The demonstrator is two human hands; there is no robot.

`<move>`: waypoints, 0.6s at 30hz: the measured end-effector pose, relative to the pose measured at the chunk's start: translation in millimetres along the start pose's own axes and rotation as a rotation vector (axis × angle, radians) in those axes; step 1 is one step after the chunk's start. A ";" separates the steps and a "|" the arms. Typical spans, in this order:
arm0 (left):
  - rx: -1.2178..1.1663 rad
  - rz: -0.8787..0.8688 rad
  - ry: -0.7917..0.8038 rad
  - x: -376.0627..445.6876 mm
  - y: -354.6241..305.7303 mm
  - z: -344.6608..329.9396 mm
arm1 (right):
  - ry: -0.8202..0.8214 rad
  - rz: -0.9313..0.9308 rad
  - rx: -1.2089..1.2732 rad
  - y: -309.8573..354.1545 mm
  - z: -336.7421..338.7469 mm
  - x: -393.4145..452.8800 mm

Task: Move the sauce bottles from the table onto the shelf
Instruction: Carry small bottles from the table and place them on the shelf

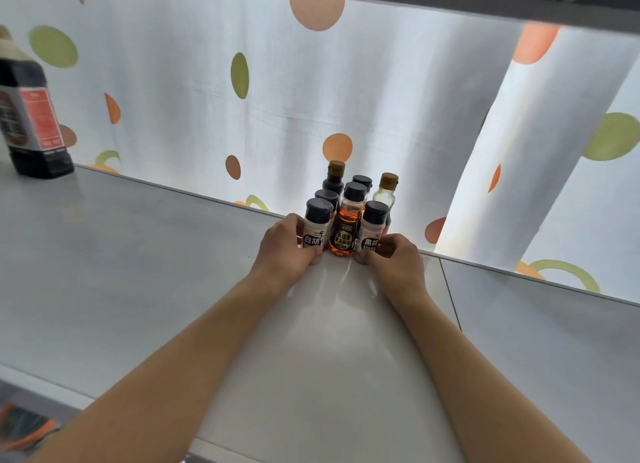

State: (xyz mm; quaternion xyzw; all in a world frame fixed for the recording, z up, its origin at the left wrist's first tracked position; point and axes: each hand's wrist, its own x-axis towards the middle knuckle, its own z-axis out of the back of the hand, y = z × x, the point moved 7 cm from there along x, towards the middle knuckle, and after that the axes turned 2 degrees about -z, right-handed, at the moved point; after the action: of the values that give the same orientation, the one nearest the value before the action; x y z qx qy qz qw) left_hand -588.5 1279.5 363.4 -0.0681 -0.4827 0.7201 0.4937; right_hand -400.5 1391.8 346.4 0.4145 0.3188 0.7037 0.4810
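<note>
Seven small sauce bottles (349,213) clustered upright on the shelf (138,254), close to its back edge. Left hand (287,246) curled round the front-left bottle (317,232); right hand (394,254) pinching the front-right bottle (370,232). Amber bottle (348,228) between, ungripped.

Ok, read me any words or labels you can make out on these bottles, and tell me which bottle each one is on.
"白胡": large characters on the left front shaker, held by the left hand.
"黑胡": large characters on the right front shaker, held by the right hand.
Amber oil bottle: label characters too blurred to read.
Large dark bottle at far left: red label too blurred to read.
</note>
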 end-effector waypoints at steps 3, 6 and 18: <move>-0.001 0.017 0.012 -0.9 0.5 0.1 | 0.009 -0.006 -0.012 1.5 0.0 -1.9; 0.006 0.042 0.020 -0.9 3.6 -0.9 | 0.024 -0.019 -0.019 3.1 -0.3 -4.9; 0.392 0.178 0.186 -17.8 14.6 -4.2 | 0.146 -0.001 -0.435 20.7 10.1 -61.6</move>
State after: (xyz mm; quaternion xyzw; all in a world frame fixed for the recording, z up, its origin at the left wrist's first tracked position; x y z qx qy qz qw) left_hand -586.5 1267.6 343.3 -0.0792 -0.2782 0.8315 0.4743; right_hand -388.2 1327.5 351.4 0.2487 0.1937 0.7838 0.5351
